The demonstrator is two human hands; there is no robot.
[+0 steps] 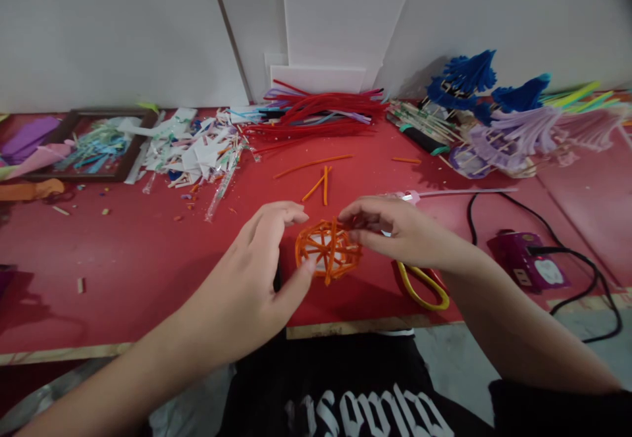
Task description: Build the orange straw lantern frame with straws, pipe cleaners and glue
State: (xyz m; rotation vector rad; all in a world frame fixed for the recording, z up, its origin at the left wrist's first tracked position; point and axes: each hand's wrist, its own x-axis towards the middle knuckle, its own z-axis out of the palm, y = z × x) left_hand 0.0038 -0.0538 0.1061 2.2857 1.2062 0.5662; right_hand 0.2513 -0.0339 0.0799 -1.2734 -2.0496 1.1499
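While the left hand point(264, 262) arches open at the near-left side of the round orange frame point(323, 250), its thumb tip reaches that rim; the fingers are spread from the thumb, not clenched. Right hand point(392, 226): fingers bent, tips at the frame's opposite side; cannot tell whether they pinch it or merely touch. Frame sits between the two hands, low over the red table point(162, 253), spokes meeting near its middle, white showing beneath.

Just beyond the fingertips: two short orange sticks point(325, 185), touching or nearly so, and a longer orange strip point(312, 166) past them. Under the right wrist: yellow scissor handle point(422, 295), partly hidden. Right of the right forearm: purple box point(530, 269) with black cord point(592, 272).

Farther beyond both hands: red stem bundle point(320, 113). Beyond the left hand, to its left: white scraps point(205, 151). Beyond the right hand, to its right: blue and lilac pleated pieces point(528, 124).
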